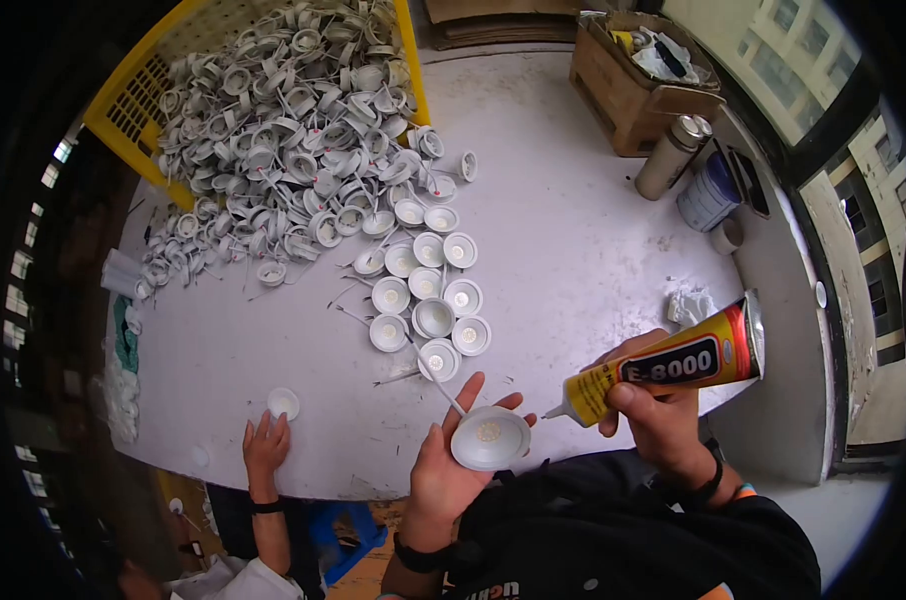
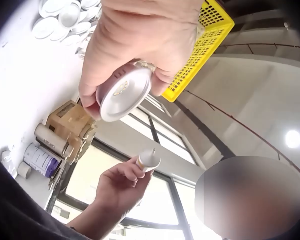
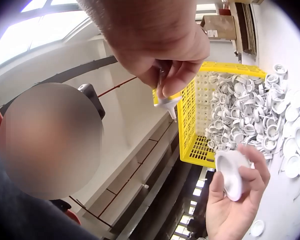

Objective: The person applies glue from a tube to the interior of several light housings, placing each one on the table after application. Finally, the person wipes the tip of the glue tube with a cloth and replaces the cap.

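Observation:
My left hand (image 1: 441,485) holds a round white downlight housing (image 1: 490,440), dished side up, with a cluster of small yellowish LED dots in its middle and a white cable trailing from it. In the left wrist view, fingers and thumb grip the rim of this downlight housing (image 2: 125,95). Just to the right, my right hand (image 1: 668,430) grips a yellow, black and red glue tube (image 1: 673,362) marked E-8000. Its pale nozzle (image 1: 558,410) points left toward the housing, a short gap away. In the right wrist view the nozzle (image 3: 171,107) tips downward.
Finished-looking white housings (image 1: 459,250) stand in rows beyond my left hand. Behind them, a heap of cabled housings (image 1: 293,130) spills from a yellow crate (image 1: 123,110). Another person's hand (image 1: 265,450) touches a white disc (image 1: 283,403). A flask (image 1: 668,160), tin (image 1: 710,195) and cardboard box (image 1: 613,100) stand right.

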`<state>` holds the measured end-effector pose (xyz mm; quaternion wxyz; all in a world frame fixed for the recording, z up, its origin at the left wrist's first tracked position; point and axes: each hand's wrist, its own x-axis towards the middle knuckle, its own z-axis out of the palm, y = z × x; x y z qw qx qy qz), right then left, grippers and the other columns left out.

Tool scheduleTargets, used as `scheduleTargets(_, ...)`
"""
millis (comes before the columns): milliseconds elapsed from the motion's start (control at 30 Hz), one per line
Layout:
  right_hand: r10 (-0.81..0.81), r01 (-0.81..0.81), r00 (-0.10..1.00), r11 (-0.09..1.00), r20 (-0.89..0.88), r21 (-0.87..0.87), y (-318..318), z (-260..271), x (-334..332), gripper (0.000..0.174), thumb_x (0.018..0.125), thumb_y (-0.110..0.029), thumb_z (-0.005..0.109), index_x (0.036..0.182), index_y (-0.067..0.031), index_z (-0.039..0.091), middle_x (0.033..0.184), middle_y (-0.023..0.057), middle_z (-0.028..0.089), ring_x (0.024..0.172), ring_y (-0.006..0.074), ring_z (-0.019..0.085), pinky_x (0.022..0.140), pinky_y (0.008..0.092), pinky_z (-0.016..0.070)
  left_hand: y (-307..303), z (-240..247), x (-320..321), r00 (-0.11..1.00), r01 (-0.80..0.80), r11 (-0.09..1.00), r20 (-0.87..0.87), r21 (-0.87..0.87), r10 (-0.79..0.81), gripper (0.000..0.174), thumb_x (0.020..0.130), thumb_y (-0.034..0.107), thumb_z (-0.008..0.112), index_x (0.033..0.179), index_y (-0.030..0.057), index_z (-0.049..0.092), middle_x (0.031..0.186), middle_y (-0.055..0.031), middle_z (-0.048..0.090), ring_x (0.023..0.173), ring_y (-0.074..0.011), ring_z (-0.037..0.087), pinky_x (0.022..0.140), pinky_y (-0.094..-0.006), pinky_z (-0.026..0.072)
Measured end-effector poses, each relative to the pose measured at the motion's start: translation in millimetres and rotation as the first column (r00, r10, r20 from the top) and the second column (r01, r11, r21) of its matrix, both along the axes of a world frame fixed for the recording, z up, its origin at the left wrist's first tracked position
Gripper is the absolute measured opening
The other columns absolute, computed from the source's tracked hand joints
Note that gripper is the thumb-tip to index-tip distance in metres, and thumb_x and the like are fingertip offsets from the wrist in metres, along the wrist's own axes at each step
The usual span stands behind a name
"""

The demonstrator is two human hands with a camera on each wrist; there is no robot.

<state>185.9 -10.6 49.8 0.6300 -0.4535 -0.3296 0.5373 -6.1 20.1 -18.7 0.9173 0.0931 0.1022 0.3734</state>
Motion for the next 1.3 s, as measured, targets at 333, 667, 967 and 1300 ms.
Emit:
scheduleTargets(333,0.034,-0.062,0.943,0.995,0.33,0.075,-5,18,-12,0.028,0.066,0.001,0.058,0.088,-0.0009,0.04,0.086,0.0199,0.053,0.064,0.0205,0.057,0.05,0.0252,0.0503,-14,27,14,0.977,0.116,0.993,-0.182,-0.002,-0.115,0.063,0.083,0.041,0.031,0.127,0.0019,0.01,0.124,-0.0159,0.03,0.114,-0.0222,0.033,0.094,-0.0344,0.0261)
scheduleTargets(667,0.043,-0.122,0.891,0.981,0.452,0.148,2,16,-22,0.026,0.064,0.005,0.058,0.084,-0.001,0.042,0.085,0.0185,0.053,0.072,0.0221,0.057,0.051,0.0256,0.0506,-22,10,9,0.978,0.095,0.995,-0.188,-0.01,-0.095,0.071,0.078,0.057,0.027,0.125,0.0048,0.019,0.122,-0.0132,0.032,0.11,-0.026,0.037,0.087,-0.0432,0.0347)
scheduleTargets(967,0.219,-0.306,0.864,0.943,0.454,0.128,4,16,-21,0.024,0.075,0.003,0.053,0.097,0.0004,0.044,0.1,0.0139,0.051,0.095,0.019,0.05,0.078,0.0267,0.0429,-18,17,8,0.982,0.126,0.99,-0.15,0.059,-0.116,0.071,0.077,0.057,0.03,0.125,0.0056,0.018,0.123,-0.0129,0.03,0.111,-0.026,0.036,0.088,-0.0444,0.034)
scheduleTargets(1300,0.208,-0.332,0.795,0.935,0.57,0.123,8,19,-21,0.024,0.073,0.005,0.054,0.095,0.0004,0.046,0.097,0.0144,0.051,0.093,0.022,0.052,0.077,0.0279,0.0442,-16,17,8,0.995,0.089,0.996,0.042,-0.019,-0.088,0.066,0.079,0.046,0.041,0.123,0.0005,0.021,0.121,-0.0139,0.033,0.112,-0.0221,0.036,0.092,-0.0343,0.0318)
